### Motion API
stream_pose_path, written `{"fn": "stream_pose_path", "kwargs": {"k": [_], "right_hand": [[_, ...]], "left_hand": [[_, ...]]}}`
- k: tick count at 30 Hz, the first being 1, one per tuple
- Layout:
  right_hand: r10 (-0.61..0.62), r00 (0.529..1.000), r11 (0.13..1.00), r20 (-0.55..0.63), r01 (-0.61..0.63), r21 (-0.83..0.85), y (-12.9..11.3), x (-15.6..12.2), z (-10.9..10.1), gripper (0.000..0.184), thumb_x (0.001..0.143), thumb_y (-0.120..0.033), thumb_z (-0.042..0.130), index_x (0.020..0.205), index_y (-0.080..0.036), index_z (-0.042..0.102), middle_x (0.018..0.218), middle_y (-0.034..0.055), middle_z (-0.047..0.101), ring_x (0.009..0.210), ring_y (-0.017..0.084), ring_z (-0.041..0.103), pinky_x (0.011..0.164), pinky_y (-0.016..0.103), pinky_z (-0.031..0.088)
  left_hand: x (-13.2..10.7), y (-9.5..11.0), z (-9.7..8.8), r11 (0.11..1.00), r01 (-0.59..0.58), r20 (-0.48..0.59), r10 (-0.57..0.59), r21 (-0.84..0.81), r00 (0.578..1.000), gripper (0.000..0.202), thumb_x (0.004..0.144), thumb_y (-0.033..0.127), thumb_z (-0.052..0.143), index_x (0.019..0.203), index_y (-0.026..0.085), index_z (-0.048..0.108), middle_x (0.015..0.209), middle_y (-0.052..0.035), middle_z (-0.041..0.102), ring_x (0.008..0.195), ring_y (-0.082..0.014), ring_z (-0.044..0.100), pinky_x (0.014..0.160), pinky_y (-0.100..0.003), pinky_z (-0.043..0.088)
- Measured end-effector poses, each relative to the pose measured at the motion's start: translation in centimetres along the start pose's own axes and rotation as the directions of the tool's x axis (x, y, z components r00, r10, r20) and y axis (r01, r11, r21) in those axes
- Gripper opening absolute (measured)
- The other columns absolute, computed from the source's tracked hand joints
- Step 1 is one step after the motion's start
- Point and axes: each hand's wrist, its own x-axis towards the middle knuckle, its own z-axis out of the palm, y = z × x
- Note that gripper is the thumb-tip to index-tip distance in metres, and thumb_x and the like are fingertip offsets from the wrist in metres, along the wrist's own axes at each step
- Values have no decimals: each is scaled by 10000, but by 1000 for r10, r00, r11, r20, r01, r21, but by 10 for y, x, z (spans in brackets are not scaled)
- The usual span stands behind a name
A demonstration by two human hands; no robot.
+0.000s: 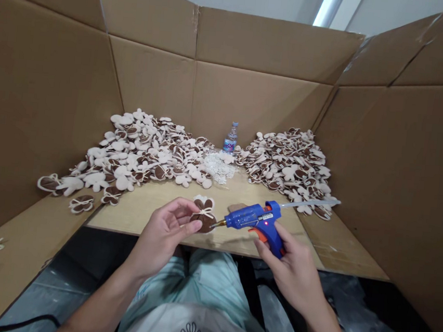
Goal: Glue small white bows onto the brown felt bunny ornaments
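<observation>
At lower centre of the frame, the left hand (162, 231) pinched a bow-tied brown felt piece (204, 224) between its fingers; it appeared light and soft, best taken by its left edge. Just right, the right hand (294, 267) had its fingers curled around a rigid-looking blue glue gun (250, 217), nozzle (220, 223) at the piece's edge; some fingers and the piece's underside were hidden.

The glue gun (251, 216) was glossy blue plastic with a metal nozzle (219, 223); the brown piece (205, 223) appeared matt, felt-like cloth.
</observation>
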Motion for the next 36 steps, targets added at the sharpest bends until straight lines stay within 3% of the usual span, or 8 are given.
{"fn": "stream_pose_path", "kwargs": {"k": [17, 22, 27, 30, 33, 36], "right_hand": [[-28, 999, 999, -32, 27, -42, 2, -1, -1, 255, 883, -402, 541, 875, -161, 623, 600, -30, 536, 521, 113, 418, 509, 209, 357], [50, 998, 998, -40, -52, -42, 9, 5, -4, 308, 857, -437, 538, 887, -151, 649, 567, -42, 493, 469, 102, 351, 454, 212, 303], [189, 977, 971, -95, -200, -133, 42, 28, -12, 351, 790, -443, 557, 890, -130, 680, 653, 15, 619, 573, 156, 510, 517, 229, 366], [340, 940, 905, -24, -334, -262, 72, 42, -14, 302, 759, -354, 574, 906, -124, 703, 737, 53, 697, 660, 196, 604, 574, 243, 405], [475, 880, 824, 2, -444, -351, 96, 49, -14, 223, 735, -298, 596, 801, -116, 708, 698, 75, 705, 622, 202, 618, 543, 247, 397], [519, 855, 785, -9, -480, -392, 107, 49, -12, 183, 733, -294, 614, 712, -130, 693, 632, 68, 685, 557, 188, 595, 511, 247, 375]], "left_hand": [[-1, -2, -4, 1000, -3, 13, 3, -11, 1000, 147, 802, 206, 735, 911, 225, 637, 942, 8, 657, 928, -132, 614, 808, -210, 494], [1, -1, -4, 999, 3, 24, -2, -32, 1000, 132, 803, 209, 731, 894, 218, 637, 934, 1, 671, 924, -140, 640, 811, -227, 518], [5, -3, -8, 998, 3, -31, -1, 57, 1000, 152, 775, 229, 756, 896, 210, 666, 932, -6, 683, 922, -154, 647, 844, -257, 519], [9, -4, -11, 996, 20, -58, -15, 89, 998, 152, 779, 236, 746, 907, 199, 673, 882, -10, 695, 864, -162, 665, 820, -281, 536], [12, -4, -12, 998, 33, -96, -27, 56, 995, 150, 777, 234, 742, 904, 197, 670, 858, -1, 698, 824, -149, 670, 747, -248, 548], [15, -3, -11, 999, 42, -147, -41, 0, 988, 185, 747, 242, 764, 885, 185, 654, 853, 1, 694, 826, -146, 667, 692, -218, 546]]}}
